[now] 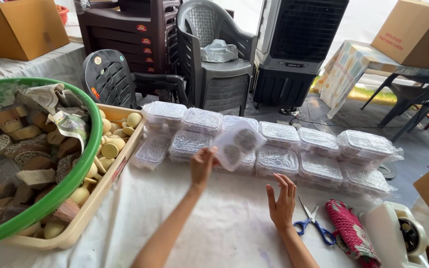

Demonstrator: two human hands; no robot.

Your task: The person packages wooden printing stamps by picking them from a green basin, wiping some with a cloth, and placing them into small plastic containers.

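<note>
Two hands above the cloth-covered worktop (224, 223), left hand (202, 166) pinching a clear lidded container (237, 144), seemingly holding two round pieces, lifted before rows of like containers (319, 159), right hand (283, 201) open, fingers spread, empty, blue-handled scissors (314, 226) just beside it.

The left hand (203, 166) lifts a clear container (237, 144); the right hand (281, 202) hovers empty.

green tub (83, 168) cut off at left edge, tape dispenser (398, 238) cropped bottom right, held clear pack (237, 144) blurred
</note>
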